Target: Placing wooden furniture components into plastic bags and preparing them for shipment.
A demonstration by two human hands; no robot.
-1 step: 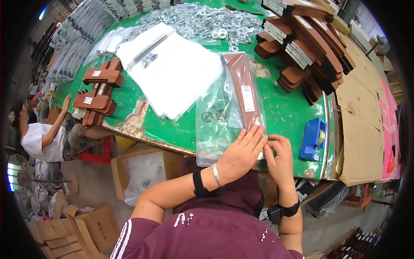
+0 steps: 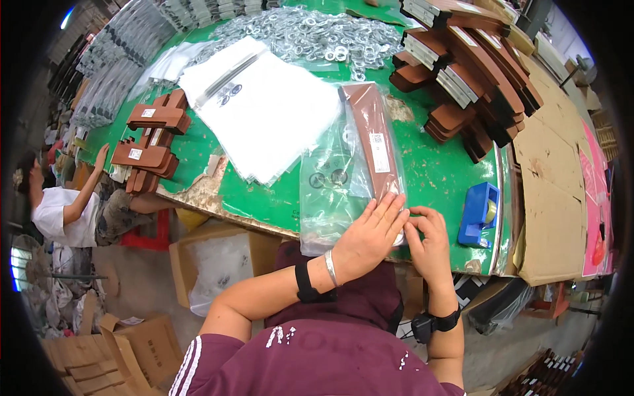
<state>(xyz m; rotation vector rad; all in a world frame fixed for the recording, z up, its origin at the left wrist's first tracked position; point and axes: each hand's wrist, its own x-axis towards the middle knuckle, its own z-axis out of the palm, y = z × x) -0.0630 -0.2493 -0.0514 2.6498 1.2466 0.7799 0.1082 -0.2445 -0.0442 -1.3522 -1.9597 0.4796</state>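
In front of me on the green table lies a clear plastic bag (image 2: 323, 221) with a long brown part (image 2: 371, 125) inside it, a white label on its face. My left hand (image 2: 370, 241) rests flat over the near end of the part, fingers stretched out on the plastic. Beside it, my right hand (image 2: 429, 241) has thumb and fingers pinched at the bag's near right edge. Partly covered by the bag's upper left is a stack of whitish plastic bags (image 2: 257, 112) with printed marks.
A blue tape dispenser (image 2: 479, 214) stands at right. Piles of brown parts (image 2: 456, 72) sit far right, smaller ones (image 2: 152, 135) at left. Metal rings (image 2: 297, 36) heap at the back. A worn table edge (image 2: 231, 218) runs above an open carton (image 2: 214, 264). Another person (image 2: 69, 214) is at left.
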